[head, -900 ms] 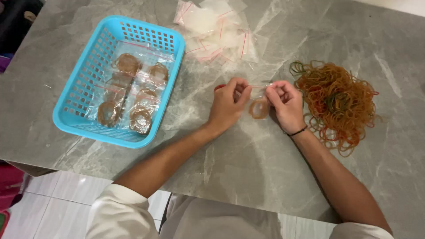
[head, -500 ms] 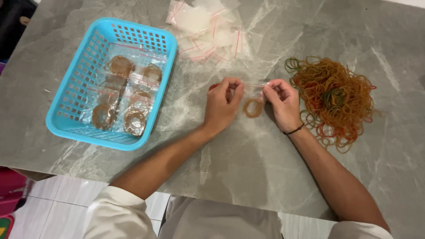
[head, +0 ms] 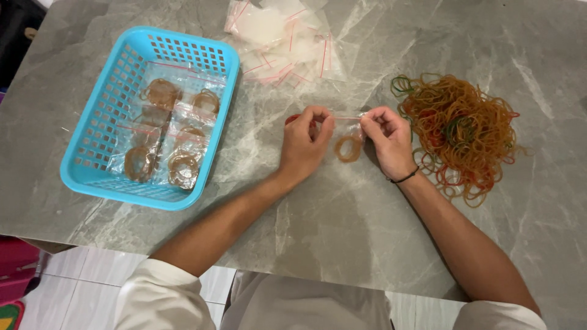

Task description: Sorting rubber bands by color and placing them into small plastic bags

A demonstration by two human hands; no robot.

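Observation:
A small clear zip bag (head: 347, 137) with a bundle of brown rubber bands inside lies stretched between both hands on the grey marble table (head: 342, 232). My left hand (head: 306, 143) pinches the bag's top edge at its left end. My right hand (head: 386, 139) pinches the same edge at the right end. A black band circles my right wrist.
A blue plastic basket (head: 92, 177) at the left holds several filled clear bags of rubber bands. A stack of empty zip bags (head: 282, 43) lies at the table's far side. A loose heap of orange, red and green rubber bands (head: 465, 128) sits right of my right hand.
Both hands stay pinched on the bag's top edge, almost where they were. The view has shifted slightly.

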